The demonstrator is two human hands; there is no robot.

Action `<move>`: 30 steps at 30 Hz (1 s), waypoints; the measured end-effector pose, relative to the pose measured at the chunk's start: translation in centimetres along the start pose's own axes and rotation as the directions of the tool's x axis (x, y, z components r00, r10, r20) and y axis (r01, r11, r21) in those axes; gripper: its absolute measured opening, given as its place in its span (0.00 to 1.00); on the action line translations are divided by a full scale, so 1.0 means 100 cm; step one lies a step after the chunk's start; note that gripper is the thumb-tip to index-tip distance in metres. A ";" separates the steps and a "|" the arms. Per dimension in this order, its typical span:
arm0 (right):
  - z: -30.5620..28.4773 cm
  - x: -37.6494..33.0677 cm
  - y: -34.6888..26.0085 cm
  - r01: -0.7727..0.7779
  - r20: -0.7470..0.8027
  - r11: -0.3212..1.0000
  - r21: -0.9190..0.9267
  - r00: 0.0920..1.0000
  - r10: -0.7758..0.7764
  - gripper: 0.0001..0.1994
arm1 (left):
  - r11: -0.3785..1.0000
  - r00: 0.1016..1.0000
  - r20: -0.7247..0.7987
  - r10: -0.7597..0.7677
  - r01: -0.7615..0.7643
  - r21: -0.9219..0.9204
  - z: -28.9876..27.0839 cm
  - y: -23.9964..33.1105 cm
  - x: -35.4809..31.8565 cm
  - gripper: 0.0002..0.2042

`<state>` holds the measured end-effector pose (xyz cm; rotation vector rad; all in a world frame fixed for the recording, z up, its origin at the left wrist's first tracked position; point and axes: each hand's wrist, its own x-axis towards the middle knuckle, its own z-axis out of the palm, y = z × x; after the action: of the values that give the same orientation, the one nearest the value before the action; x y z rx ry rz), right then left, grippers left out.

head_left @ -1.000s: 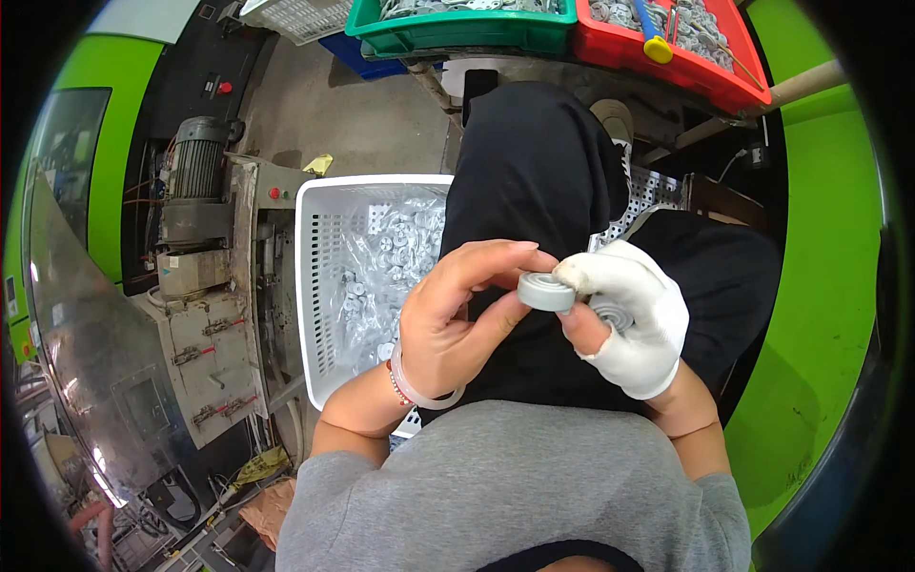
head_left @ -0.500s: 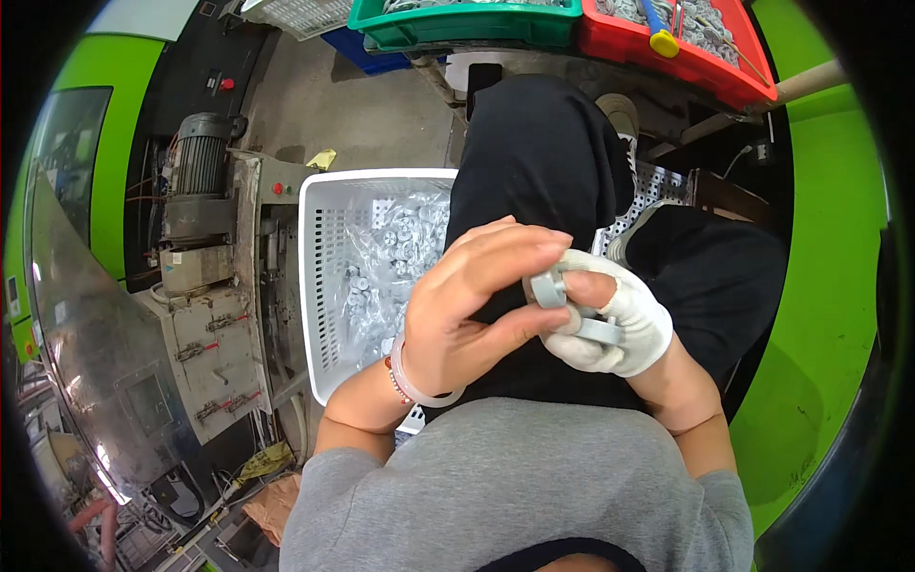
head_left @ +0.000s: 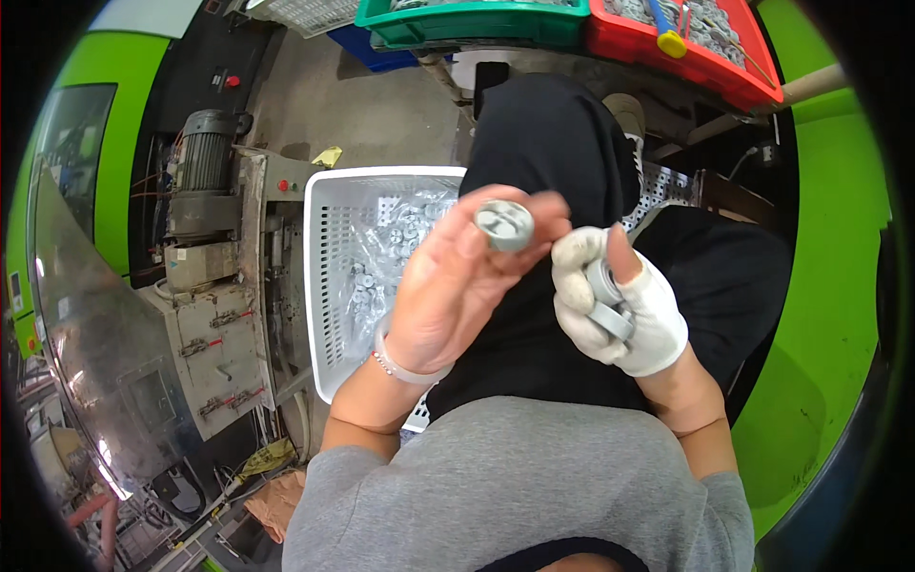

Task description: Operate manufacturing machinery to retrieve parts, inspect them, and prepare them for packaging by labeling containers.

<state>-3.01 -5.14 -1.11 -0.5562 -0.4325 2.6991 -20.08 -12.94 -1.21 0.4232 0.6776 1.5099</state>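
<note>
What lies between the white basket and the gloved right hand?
In the head view: the bare left hand, holding a grey round part, and black trousers behind it.

From my seat I see the left hand (head_left: 440, 286) holding up a round grey part (head_left: 503, 225), its patterned face toward me, fingertips blurred. To its right, the right hand (head_left: 648, 319) (its white glove leaves the thumb bare) curls around two more grey pieces (head_left: 613, 322). On the left I have a white basket (head_left: 324, 315) with small grey parts (head_left: 367, 276) in clear plastic. At the far side stand a green bin (head_left: 429, 30) and a red bin (head_left: 629, 43), a blue-and-yellow handle (head_left: 670, 43) reaching over the red one's near edge.
</note>
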 end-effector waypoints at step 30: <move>0.011 -0.009 -0.001 0.104 0.003 0.909 -0.405 0.994 -0.112 0.17 | 0.724 0.940 0.172 0.293 -0.336 0.602 0.001 -0.007 -0.006 0.26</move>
<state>-2.64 -5.66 0.18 -0.6459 -1.0003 2.5013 -19.43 -13.52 -1.50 1.1471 1.1025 1.5485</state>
